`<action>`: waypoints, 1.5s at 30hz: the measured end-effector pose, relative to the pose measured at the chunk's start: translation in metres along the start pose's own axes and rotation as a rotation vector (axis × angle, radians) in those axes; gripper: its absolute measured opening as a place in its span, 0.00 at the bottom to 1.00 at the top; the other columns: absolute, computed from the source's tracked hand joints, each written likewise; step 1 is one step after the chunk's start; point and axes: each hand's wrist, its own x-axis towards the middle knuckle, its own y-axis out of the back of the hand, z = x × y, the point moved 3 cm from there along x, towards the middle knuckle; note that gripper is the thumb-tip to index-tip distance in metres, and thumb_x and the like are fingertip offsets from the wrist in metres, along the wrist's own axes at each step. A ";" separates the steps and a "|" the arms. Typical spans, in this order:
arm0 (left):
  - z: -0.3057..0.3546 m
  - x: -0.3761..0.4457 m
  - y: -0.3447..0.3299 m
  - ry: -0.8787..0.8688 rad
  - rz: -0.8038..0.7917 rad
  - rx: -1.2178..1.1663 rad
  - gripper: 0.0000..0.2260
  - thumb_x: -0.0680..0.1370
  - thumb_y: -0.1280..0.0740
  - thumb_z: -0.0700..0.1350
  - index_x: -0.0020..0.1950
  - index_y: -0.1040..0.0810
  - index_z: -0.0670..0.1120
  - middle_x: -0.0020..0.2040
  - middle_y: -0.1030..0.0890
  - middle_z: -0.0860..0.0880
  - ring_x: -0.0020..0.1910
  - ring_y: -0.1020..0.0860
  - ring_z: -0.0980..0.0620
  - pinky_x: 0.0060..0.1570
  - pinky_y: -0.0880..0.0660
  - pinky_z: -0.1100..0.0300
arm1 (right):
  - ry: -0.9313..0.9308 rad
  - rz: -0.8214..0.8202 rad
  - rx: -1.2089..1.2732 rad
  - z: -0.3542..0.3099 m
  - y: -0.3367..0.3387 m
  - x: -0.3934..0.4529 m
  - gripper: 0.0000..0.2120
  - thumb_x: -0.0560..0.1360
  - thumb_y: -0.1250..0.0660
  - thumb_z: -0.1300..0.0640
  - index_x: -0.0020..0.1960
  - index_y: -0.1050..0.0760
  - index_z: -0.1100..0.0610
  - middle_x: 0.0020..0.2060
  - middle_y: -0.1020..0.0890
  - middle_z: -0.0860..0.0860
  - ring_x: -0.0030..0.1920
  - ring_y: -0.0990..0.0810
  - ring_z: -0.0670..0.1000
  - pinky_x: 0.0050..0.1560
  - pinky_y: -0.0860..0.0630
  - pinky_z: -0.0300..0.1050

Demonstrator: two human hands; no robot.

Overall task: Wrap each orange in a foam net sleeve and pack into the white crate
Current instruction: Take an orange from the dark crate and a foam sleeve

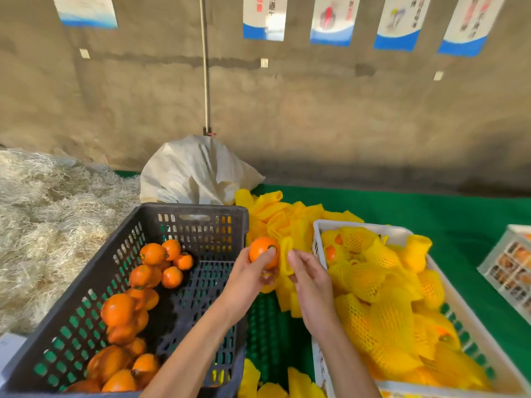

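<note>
— Orange (263,252) in whose grip?
— The left hand (249,278) cupped it, fingers curled round it; the right hand (309,278) pinched a yellow foam sleeve (285,256) just beside it, above the gap between the dark crate (189,209) and the white crate (324,225).
— Handling?
— Likely firm, smooth fruit; the net looked soft and light, best stretched at its mouth.

Both bare forearms reached forward and converged at centre. The left hand (253,271) was raised, fingers and thumb curled in a grip. The right hand (309,278) sat just beside it, fingertips pinched together.
</note>
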 end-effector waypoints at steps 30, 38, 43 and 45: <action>-0.024 -0.007 -0.002 -0.104 -0.075 0.618 0.22 0.73 0.28 0.67 0.37 0.23 0.48 0.32 0.25 0.53 0.33 0.26 0.52 0.38 0.29 0.53 | 0.463 0.113 -0.726 -0.023 0.015 0.008 0.07 0.82 0.33 0.52 0.55 0.21 0.55 0.50 0.24 0.46 0.48 0.25 0.45 0.47 0.25 0.40; -0.027 0.005 -0.003 -0.007 0.118 0.605 0.23 0.72 0.24 0.61 0.57 0.23 0.47 0.50 0.16 0.47 0.47 0.16 0.47 0.50 0.17 0.47 | 0.630 0.052 -0.865 -0.014 0.018 -0.022 0.05 0.80 0.30 0.60 0.56 0.20 0.59 0.50 0.23 0.50 0.47 0.23 0.48 0.44 0.23 0.41; -0.026 0.003 -0.004 -0.045 0.080 0.505 0.10 0.79 0.27 0.50 0.57 0.22 0.48 0.49 0.17 0.50 0.46 0.20 0.53 0.48 0.21 0.59 | 0.381 0.087 -0.771 -0.002 0.013 -0.019 0.10 0.79 0.30 0.58 0.60 0.22 0.55 0.47 0.26 0.47 0.46 0.25 0.47 0.46 0.21 0.50; -0.024 -0.001 -0.003 -0.018 -0.021 0.397 0.06 0.82 0.32 0.49 0.53 0.20 0.47 0.47 0.16 0.50 0.46 0.20 0.53 0.49 0.23 0.58 | 0.291 0.099 -0.791 0.003 0.009 -0.016 0.18 0.80 0.32 0.55 0.69 0.26 0.54 0.48 0.27 0.46 0.48 0.26 0.47 0.51 0.21 0.49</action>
